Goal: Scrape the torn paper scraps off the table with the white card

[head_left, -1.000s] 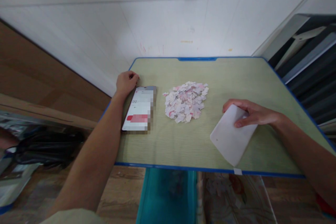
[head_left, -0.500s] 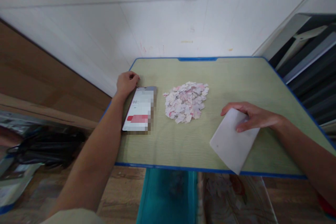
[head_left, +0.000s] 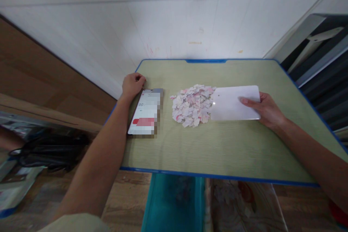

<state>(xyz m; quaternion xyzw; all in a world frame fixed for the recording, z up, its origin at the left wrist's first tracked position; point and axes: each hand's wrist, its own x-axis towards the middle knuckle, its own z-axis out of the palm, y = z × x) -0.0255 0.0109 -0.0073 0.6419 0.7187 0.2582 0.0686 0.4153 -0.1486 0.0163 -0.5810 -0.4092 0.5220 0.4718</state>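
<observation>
My right hand [head_left: 268, 110] grips the right end of a flat, stiff white card [head_left: 231, 103], thumb on top and fingers beneath. The card has a small dark dot near its far left corner and a bright glint at its left edge. That edge meets or overlaps the right side of a heap of torn paper scraps [head_left: 191, 107], white with some pink. On the left of the table my left hand [head_left: 133, 84] rests with its fingers curled in and nothing visible in them. Just below it lies a phone [head_left: 144, 112] with a lit screen, partly pixelated.
The pale green table [head_left: 174, 152] has a blue rim and stands against a white wall [head_left: 168, 25]. Below its front edge are a teal bin [head_left: 174, 206] and a clear bag [head_left: 239, 206] with scraps. Brown board [head_left: 49, 69] stands at left, dark panels [head_left: 326, 58] at right.
My right hand has swung the white card up and left, from the table's front right to the right side of the paper heap. My left hand and the phone have stayed put.
</observation>
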